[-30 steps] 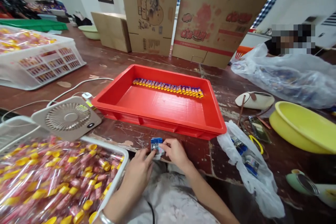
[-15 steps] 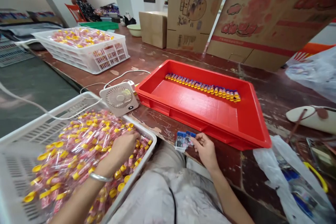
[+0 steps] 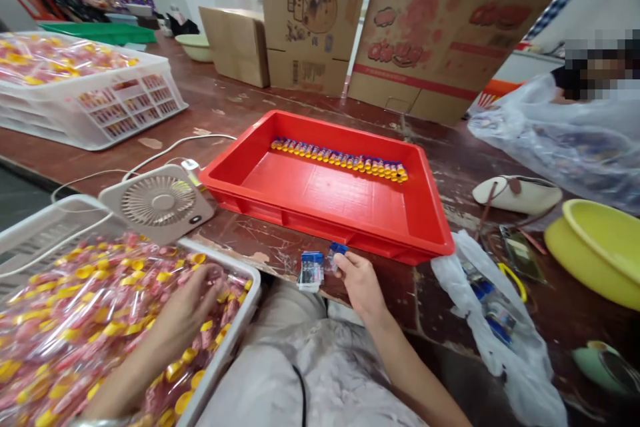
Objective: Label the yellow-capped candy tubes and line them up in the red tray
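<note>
Head view. Your right hand [image 3: 361, 280] pinches a packet [image 3: 339, 249] just in front of the tray [image 3: 325, 193]; more packets [image 3: 311, 272] lie beside it, on the table [image 3: 230, 233]. Your left hand [image 3: 193, 303] is among tubes [image 3: 113, 328] in the basket [image 3: 255, 278], front-left of the tray; can't tell if its grip is closed. Best pinch lightly, blue end uncreased; feel for tubes singly.

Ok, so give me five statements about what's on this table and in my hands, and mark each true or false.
1. My right hand pinches a blue-topped packet. True.
2. The fan is left of the red tray. True.
3. My left hand is inside the red tray. False: it is among the yellow-capped tubes in the near white crate.
4. The row of small items lies along the tray's near side. False: the far side.
</note>
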Demonstrator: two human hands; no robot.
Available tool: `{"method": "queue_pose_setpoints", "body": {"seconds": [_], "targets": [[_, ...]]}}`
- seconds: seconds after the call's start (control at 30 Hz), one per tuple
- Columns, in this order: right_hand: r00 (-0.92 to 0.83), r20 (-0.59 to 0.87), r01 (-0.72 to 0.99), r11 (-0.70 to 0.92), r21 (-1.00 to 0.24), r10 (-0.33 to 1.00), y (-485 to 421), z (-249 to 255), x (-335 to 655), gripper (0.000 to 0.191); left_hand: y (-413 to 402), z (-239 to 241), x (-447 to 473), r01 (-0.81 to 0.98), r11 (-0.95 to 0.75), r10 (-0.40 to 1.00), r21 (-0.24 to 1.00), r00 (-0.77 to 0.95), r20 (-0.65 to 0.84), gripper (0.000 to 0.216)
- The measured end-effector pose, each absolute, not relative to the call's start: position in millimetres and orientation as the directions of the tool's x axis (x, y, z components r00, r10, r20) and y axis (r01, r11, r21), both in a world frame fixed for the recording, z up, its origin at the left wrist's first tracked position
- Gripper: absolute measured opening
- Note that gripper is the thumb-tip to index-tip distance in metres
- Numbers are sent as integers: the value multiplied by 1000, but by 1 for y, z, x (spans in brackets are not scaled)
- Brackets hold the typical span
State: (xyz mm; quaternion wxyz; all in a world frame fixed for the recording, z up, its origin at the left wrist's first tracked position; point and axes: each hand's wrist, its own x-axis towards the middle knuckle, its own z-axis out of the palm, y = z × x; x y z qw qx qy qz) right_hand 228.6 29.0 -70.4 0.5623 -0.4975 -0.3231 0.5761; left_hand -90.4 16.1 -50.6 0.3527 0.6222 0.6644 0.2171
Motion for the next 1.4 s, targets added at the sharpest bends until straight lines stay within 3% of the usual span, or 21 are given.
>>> {"method": "queue_pose_setpoints", "body": {"seconds": [0.1, 0.17, 0.27, 0.4, 0.87, 1.0, 1.17, 1.4], "targets": [[119, -251, -477, -166, -863, 961, 30, -65, 219, 26, 13, -22, -66, 286, 239, 967, 928, 19, -255, 55], [116, -280, -547, -174, -819, 953, 28, -60, 215, 27, 9, -11, -40, 212, 182, 973, 960, 100, -206, 48], [122, -300, -627, -161, -762, 946, 26, -53, 213, 30, 1, -12, 0, 188, 131, 961, 973, 218, -172, 34], [125, -290, -696, -125, -707, 949, 22, -47, 212, 30, -8, -29, 35, 167, 162, 934, 973, 292, -206, 35], [-19, -262, -810, -168, -561, 965, 15, -48, 202, 27, -9, -37, 52, 135, 163, 946, 977, 259, -194, 33], [-14, -249, -785, -165, -597, 968, 14, -47, 200, 27, -11, -36, 50, 122, 189, 938, 974, 271, -216, 34], [41, -208, -630, -136, -765, 977, 11, -50, 197, 27, -8, -32, 51, 42, 234, 941, 971, 242, -237, 38], [-16, -99, -484, -95, -870, 995, 3, -56, 190, 21, -1, -24, 50, -85, 144, 983, 986, 127, -133, 31]]}}
